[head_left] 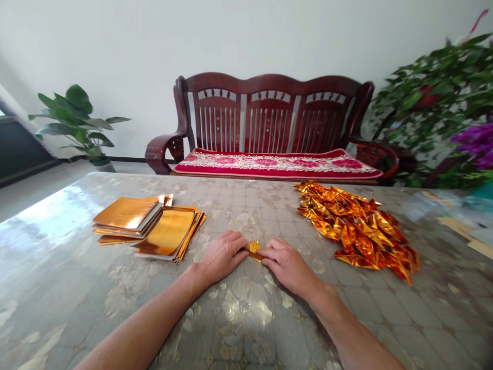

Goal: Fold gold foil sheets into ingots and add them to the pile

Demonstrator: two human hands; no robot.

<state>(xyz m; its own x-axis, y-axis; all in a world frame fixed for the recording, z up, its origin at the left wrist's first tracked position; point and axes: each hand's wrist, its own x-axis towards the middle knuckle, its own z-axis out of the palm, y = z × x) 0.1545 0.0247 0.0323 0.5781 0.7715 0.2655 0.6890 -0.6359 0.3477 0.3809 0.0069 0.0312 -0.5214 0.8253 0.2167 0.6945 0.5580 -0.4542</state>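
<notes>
A small gold foil paper [254, 250], partly folded, lies on the table between my two hands. The fingers of my left hand [225, 253] are pressed together on its left end. On its right end, my right hand [285, 262] pinches the paper between thumb and fingers. Both hands rest low on the tabletop, and their fingertips cover the ends of the paper. Left of my hands are stacks of flat gold foil sheets [169, 230]. To the right lies a heap of folded gold foil pieces [356, 226] with pointed ends.
A patterned cover lies over the table [246, 318]. Beyond it stands a dark red wooden bench [269, 115] with a red cushion [277, 163]. Clear plastic [433, 205] and tan card pieces [464, 234] lie at the right. Plants stand on both sides.
</notes>
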